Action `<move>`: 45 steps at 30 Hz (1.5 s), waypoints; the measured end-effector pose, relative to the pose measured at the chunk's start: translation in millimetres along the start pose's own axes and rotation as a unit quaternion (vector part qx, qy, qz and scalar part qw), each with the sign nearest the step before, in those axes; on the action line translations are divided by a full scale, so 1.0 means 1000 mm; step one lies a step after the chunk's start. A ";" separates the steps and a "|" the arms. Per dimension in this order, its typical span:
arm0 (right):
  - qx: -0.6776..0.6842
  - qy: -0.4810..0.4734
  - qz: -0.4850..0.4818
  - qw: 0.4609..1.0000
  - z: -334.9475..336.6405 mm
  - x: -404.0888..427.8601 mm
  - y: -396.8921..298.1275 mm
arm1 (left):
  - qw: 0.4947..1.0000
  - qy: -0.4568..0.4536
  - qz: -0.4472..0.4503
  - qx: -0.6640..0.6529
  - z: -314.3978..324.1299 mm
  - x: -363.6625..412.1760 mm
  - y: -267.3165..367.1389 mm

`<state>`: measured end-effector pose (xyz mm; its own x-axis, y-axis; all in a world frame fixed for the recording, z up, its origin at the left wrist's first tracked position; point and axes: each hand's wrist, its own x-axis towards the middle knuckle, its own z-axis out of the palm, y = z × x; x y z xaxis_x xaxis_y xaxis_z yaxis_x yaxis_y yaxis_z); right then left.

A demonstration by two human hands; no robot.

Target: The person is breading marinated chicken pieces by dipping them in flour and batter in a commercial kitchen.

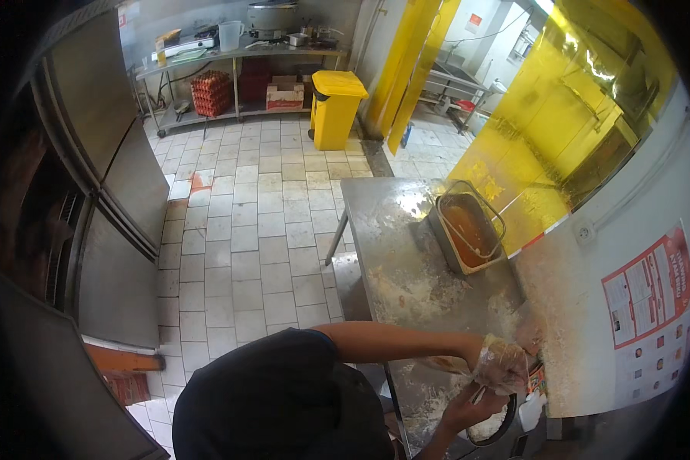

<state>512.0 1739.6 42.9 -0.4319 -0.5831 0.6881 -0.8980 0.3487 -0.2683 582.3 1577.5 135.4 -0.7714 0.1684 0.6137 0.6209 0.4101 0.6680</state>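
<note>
My left hand wears a thin clear plastic glove that reaches the wrist. It is held over the right part of the stainless steel table, near the wall. Just below it in the picture, my bare right hand meets the gloved fingers and seems to pinch the plastic between its fingertips. The left fingers' exact pose is blurred under the glove. Beneath my right hand stands a dark-rimmed round container with white flour-like powder, partly hidden. A crumpled white plastic or cloth item and a colourful packet lie beside it.
A deep metal pan of orange liquid with a wire-handled tool stands on the powder-smeared table. Yellow plastic strip curtains hang beyond. A yellow wheeled bin, stacked egg trays and a metal worktable are farther off. Steel cabinets stand left.
</note>
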 end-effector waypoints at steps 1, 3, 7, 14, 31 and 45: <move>0.000 0.002 0.000 1.000 0.001 0.003 -0.004 | 1.000 0.007 -0.016 -0.010 -0.003 -0.003 0.003; -0.005 -0.072 -0.074 0.995 -0.001 0.010 -0.011 | 0.998 0.024 -0.048 -0.027 -0.008 -0.011 0.011; 0.134 -0.069 -0.028 0.988 0.007 0.014 -0.018 | 0.989 0.063 -0.114 -0.064 -0.016 -0.026 0.024; 0.142 -0.086 -0.064 0.984 0.010 0.014 -0.016 | 0.983 0.157 -0.089 0.030 0.042 -0.053 -0.215; 0.164 0.356 0.383 0.837 -0.181 -0.089 0.062 | 0.499 -0.199 -0.512 -0.671 0.316 -0.034 -0.172; 0.448 0.067 0.519 0.725 -0.328 -0.187 0.304 | 0.884 -0.258 -0.214 -0.327 0.487 0.210 -0.094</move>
<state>347.3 2195.3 54.0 -0.9556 -0.2507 -0.1545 0.1852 -0.1037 -0.9772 294.2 2011.0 -3.6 -0.8108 0.5790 0.0861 0.0752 -0.0429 0.9963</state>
